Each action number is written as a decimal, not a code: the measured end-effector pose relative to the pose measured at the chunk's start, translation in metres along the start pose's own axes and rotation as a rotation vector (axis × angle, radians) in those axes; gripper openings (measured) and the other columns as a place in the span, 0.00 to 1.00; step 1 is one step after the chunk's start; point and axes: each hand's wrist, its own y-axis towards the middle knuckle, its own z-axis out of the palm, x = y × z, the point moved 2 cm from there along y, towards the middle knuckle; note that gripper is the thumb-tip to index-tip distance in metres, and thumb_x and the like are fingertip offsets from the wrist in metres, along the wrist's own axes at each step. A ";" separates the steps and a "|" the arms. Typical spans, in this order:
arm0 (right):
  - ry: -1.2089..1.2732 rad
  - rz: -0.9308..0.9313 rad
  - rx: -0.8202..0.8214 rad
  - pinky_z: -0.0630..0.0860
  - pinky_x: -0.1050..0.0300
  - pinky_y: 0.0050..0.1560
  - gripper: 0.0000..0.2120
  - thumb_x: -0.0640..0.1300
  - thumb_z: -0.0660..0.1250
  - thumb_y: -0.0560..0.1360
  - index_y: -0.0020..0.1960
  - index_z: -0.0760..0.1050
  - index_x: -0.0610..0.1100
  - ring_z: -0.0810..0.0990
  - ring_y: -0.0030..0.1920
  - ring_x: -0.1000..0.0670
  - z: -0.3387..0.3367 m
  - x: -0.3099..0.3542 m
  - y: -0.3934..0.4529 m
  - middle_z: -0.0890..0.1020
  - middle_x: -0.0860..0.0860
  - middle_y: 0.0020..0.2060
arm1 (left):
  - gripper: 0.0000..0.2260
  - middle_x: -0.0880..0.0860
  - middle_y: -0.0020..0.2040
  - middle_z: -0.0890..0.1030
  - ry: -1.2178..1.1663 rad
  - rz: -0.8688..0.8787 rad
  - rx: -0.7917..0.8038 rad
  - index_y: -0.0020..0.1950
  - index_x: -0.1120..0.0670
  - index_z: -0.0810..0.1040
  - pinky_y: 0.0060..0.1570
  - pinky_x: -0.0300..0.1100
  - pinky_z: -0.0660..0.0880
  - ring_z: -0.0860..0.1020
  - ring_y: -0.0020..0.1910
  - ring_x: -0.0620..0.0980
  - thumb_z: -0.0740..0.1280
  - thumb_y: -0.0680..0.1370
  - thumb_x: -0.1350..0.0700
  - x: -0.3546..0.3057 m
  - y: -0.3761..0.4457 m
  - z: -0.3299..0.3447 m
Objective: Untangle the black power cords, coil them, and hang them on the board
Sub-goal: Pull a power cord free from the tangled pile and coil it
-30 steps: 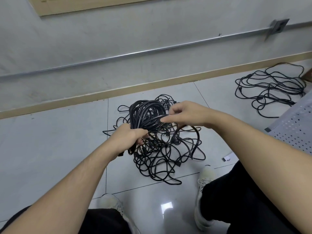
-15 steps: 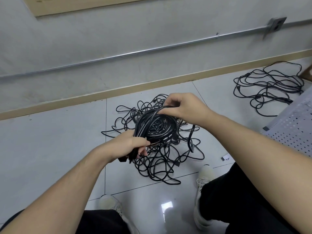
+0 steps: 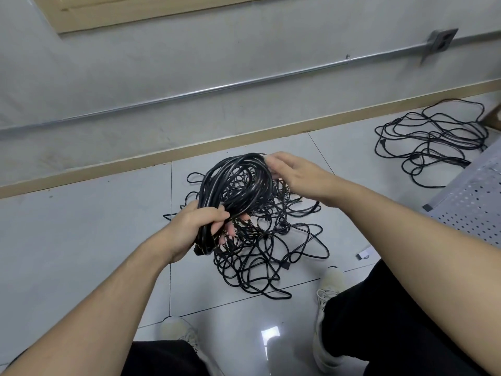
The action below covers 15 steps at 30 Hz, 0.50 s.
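I take the floor pile as my landmark: biggest mass of black power cords, loose and knotted on the tile between the two shoes. Directly above it hangs the coil, a thick bundle of loops held clear of the floor. A second tangle lies well apart, far right of the pile near the wall. The perforated board sits right of the pile, w/ nothing hung on it that I can see.

My left hand grips the coil's lower end, fingers curled tight round the bunched strands, just above the pile's left edge. My right hand is at the coil's top, above the pile's far side; fingers look loosely extended, touching the top loop, not clamped.

Step in hand, as I judge it: laying on another turn. To do it well, keep the left grip firm so the loops don't slip, match each new loop to the others, and let the trailing cord feed up w/o dragging knots from the pile.

Hard to make out: which strand runs from coil to pile. Right fingertips are blurred, so a pinch can't be ruled out. The board is cut off at the frame's right edge; no hooks visible. A plug shows at the pile's near side, others uncertain.
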 end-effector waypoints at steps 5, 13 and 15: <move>-0.112 0.072 0.020 0.72 0.58 0.51 0.16 0.55 0.62 0.82 0.52 0.83 0.46 0.79 0.45 0.56 -0.004 -0.005 0.003 0.84 0.53 0.46 | 0.16 0.64 0.54 0.84 -0.078 0.016 -0.050 0.26 0.55 0.68 0.40 0.47 0.70 0.75 0.34 0.57 0.68 0.68 0.49 0.002 0.001 -0.004; -0.200 0.046 0.026 0.71 0.61 0.42 0.03 0.46 0.71 0.79 0.47 0.82 0.50 0.75 0.34 0.58 0.009 -0.020 0.016 0.85 0.53 0.43 | 0.17 0.63 0.57 0.84 -0.153 0.053 -0.220 0.24 0.53 0.68 0.42 0.49 0.69 0.73 0.41 0.59 0.68 0.70 0.51 0.001 0.000 0.000; -0.172 0.017 0.016 0.71 0.62 0.41 0.03 0.49 0.71 0.79 0.49 0.83 0.52 0.74 0.34 0.60 0.013 -0.019 0.016 0.84 0.53 0.41 | 0.18 0.63 0.57 0.84 -0.180 0.040 -0.309 0.24 0.52 0.68 0.43 0.50 0.69 0.74 0.42 0.58 0.66 0.73 0.52 0.002 0.001 0.002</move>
